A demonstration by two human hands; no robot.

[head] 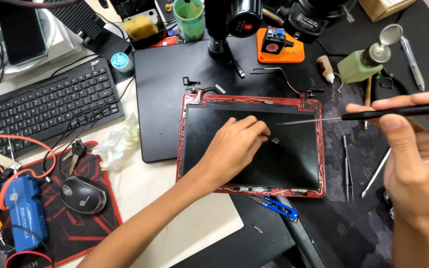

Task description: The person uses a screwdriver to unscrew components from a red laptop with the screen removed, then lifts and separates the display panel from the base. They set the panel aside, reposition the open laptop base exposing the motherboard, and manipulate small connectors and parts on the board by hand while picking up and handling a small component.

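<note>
**Stripped laptop lid lies open on the repair bench**

At centre frame, a red laptop lid shell (250, 144) lies flat on a dark work mat (353, 218), its black display panel (294, 159) seated inside the frame. The left hand (234, 149) rests on the panel, fingers curled loosely and pressing the glass, holding nothing. At the right edge, the right hand (415, 154) is closed around a slim black screwdriver (368, 115), its thin shaft pointing left above the panel's upper right. A small dark speck (275, 141), possibly a screw, sits on the panel just beside the left fingertips. By the look of it the bezel is already off: bare wiring runs along the shell's rims and both hinges at the top corners are exposed. The panel itself remains in place. Tweezers (347, 168) lie to the right, blue snips (279, 206) below.
</note>
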